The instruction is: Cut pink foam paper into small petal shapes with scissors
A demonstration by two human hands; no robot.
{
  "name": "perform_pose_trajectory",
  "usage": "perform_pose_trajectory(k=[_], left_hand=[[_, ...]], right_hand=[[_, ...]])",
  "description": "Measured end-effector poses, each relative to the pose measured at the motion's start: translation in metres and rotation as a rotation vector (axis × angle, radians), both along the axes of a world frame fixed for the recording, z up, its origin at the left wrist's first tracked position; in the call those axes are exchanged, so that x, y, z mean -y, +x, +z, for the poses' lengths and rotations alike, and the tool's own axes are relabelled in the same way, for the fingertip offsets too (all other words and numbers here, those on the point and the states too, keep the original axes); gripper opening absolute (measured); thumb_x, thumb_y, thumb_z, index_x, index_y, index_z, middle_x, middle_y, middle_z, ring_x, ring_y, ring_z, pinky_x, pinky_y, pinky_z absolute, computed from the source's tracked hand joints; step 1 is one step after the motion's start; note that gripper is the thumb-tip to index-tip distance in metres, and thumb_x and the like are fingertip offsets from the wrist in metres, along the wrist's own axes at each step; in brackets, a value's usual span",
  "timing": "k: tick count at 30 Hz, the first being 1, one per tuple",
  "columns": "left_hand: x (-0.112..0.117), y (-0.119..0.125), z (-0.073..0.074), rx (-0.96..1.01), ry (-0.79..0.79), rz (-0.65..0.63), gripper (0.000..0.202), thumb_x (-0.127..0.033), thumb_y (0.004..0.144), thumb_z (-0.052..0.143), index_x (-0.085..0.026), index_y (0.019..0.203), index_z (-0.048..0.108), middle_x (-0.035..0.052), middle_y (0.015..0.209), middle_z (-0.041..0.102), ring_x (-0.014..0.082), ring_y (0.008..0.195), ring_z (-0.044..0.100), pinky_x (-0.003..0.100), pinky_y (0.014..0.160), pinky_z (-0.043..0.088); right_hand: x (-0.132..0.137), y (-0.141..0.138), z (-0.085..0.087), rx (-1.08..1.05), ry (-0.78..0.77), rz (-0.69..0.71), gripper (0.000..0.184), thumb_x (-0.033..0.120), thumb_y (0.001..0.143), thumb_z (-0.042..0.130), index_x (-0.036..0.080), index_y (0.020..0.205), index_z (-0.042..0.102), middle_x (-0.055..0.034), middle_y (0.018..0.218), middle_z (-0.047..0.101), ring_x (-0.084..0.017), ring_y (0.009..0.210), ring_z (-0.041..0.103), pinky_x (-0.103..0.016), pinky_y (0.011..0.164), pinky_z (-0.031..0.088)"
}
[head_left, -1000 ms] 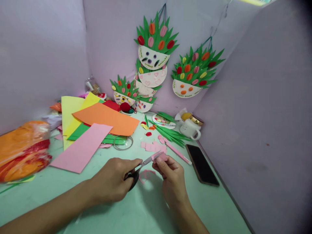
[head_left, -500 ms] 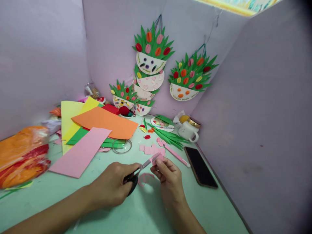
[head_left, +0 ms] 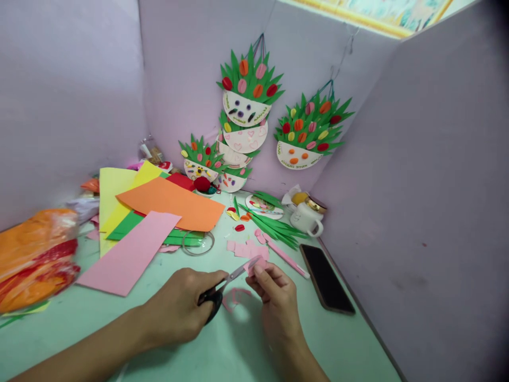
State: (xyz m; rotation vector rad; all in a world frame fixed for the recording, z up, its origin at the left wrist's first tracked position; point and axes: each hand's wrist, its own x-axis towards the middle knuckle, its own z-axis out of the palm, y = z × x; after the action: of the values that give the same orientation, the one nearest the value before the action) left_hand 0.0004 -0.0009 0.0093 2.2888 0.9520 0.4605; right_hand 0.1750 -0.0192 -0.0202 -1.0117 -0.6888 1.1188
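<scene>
My left hand [head_left: 178, 307] is closed round the black handles of a pair of scissors [head_left: 222, 289], whose blades point up and right. My right hand [head_left: 274, 294] pinches a small folded pink paper piece [head_left: 254, 263] at the blade tips. A thin pink paper offcut [head_left: 234, 298] lies on the pale green table [head_left: 222, 350] just under the scissors. Several small pink paper squares [head_left: 248, 249] lie a little beyond my hands.
Coloured paper sheets lie at the left: a pink strip [head_left: 131, 252], orange sheet [head_left: 170, 199], yellow [head_left: 113, 183] and green. An orange plastic bag [head_left: 32, 254] sits far left. A black phone [head_left: 326, 278], pink pen [head_left: 284, 255], white mug [head_left: 306, 217], green paper leaves [head_left: 278, 227] and tape ring [head_left: 198, 243] lie around. Paper flower baskets [head_left: 248, 101] hang on the wall.
My hands with the scissors and pink piece stay together at the same spot on the table; the view has tilted slightly, so everything sits a bit lower in the picture.
</scene>
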Motion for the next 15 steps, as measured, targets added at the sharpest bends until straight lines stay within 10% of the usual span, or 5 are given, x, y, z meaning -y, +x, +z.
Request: perform_pose_trajectory(k=[15], left_hand=[[0.0020,-0.0010,0.0037,0.003,0.043,0.042,0.030,-0.010,0.069,0.043,-0.022,0.091,0.058,-0.0019,0.071,0.062,0.0133,0.063,0.055,0.021,0.057,0.032]], right_hand=[[0.0051,-0.0020,-0.0046,0.068,0.020,0.068,0.013,0.029,0.066,0.072,0.017,0.065,0.067,0.0007,0.064,0.063,-0.012,0.062,0.056,-0.024,0.062,0.046]])
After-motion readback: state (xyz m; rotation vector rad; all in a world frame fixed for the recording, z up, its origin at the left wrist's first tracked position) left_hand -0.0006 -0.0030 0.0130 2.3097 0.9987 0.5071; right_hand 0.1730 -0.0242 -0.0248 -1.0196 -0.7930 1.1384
